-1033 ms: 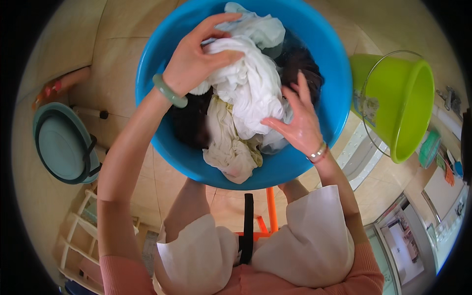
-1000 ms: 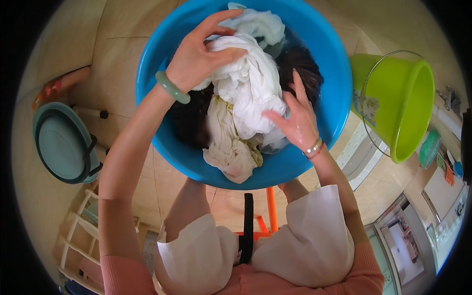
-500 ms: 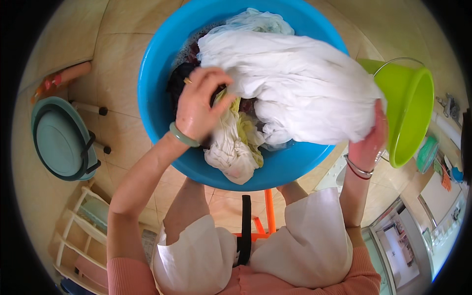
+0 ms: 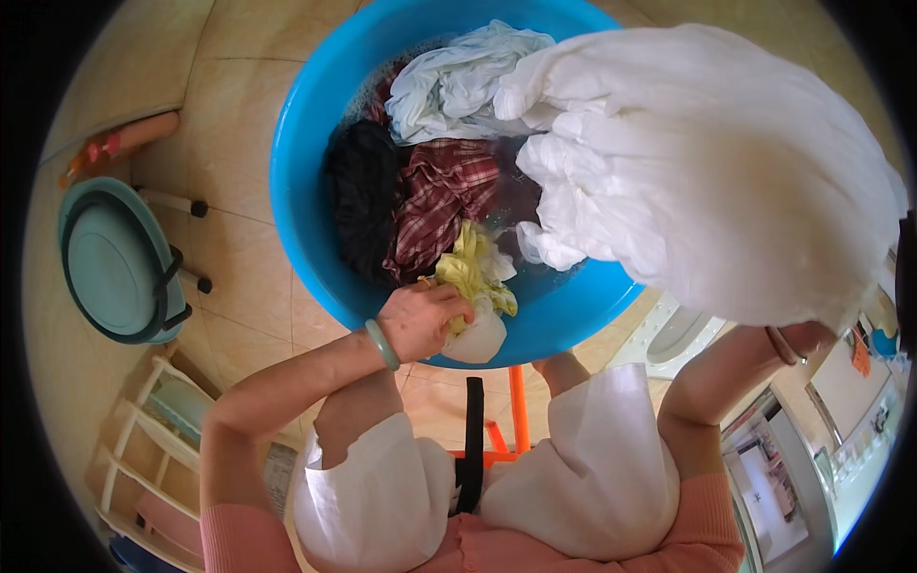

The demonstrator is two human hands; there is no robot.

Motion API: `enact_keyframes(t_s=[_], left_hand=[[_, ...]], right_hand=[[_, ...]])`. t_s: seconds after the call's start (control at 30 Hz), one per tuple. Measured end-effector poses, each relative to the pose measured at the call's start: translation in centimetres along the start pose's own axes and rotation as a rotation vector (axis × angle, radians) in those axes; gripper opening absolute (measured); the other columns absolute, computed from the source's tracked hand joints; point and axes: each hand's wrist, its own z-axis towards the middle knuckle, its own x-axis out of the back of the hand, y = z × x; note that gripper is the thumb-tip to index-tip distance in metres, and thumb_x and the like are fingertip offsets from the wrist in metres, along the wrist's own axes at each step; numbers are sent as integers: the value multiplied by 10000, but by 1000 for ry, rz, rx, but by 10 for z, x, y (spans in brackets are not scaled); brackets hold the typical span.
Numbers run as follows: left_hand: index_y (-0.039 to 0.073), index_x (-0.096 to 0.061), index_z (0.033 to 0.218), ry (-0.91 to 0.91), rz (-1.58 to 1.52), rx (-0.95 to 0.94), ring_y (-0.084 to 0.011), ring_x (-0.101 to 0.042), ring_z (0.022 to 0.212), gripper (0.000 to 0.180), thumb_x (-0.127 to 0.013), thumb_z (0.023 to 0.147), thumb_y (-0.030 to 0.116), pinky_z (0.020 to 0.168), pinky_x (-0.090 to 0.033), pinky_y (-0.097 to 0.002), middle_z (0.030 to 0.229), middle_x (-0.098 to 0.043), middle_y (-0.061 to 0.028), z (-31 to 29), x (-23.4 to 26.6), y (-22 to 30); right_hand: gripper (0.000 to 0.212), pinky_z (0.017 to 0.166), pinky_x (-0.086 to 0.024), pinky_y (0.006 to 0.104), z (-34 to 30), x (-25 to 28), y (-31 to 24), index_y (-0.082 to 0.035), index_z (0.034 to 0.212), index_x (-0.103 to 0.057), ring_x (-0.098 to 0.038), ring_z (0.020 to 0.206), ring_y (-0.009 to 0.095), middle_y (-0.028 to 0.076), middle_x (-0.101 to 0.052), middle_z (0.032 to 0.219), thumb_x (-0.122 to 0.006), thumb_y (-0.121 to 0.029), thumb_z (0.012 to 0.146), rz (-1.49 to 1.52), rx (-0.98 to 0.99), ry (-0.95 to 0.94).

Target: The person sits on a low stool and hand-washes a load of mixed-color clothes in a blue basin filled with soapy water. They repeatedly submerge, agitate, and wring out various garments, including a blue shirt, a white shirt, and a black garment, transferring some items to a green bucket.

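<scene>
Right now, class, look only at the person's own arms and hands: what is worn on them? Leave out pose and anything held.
Both forearms are bare, with pink knitted sleeves pushed up above the elbows. The left hand has a smooth pale green bangle on its wrist. The right wrist carries a thin dark bracelet; the right hand itself is hidden behind white cloth. No gloves show.

A home washing area: tiled floor [image 4: 239, 105], a blue laundry basin [image 4: 306, 191] centre frame, a teal stool [image 4: 115, 263] at left.
</scene>
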Motion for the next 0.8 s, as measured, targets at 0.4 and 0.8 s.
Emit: enact_keyframes(t_s=[0.4, 0.8], left_hand=[[162, -658, 1080, -450, -567, -137, -290, -618, 996, 335, -577, 790, 14, 858, -480, -394, 1077, -647, -102, 47, -20, 44], [300, -344, 1497, -299, 226, -61, -354, -639, 989, 968, -809, 660, 161, 753, -541, -387, 1151, -620, -204, 42, -16, 6]], right_hand=[[498, 952, -457, 336, -6, 11, 104, -4, 1347, -509, -581, 1088, 212, 126, -596, 1267, -672, -119, 891, -515, -203, -64], [855, 973, -459, 425, -28, 4, 143, -140, 1462, -384, -509, 1227, 374, 163, -451, 1433, -770, -145, 698, -1095, 243, -762]])
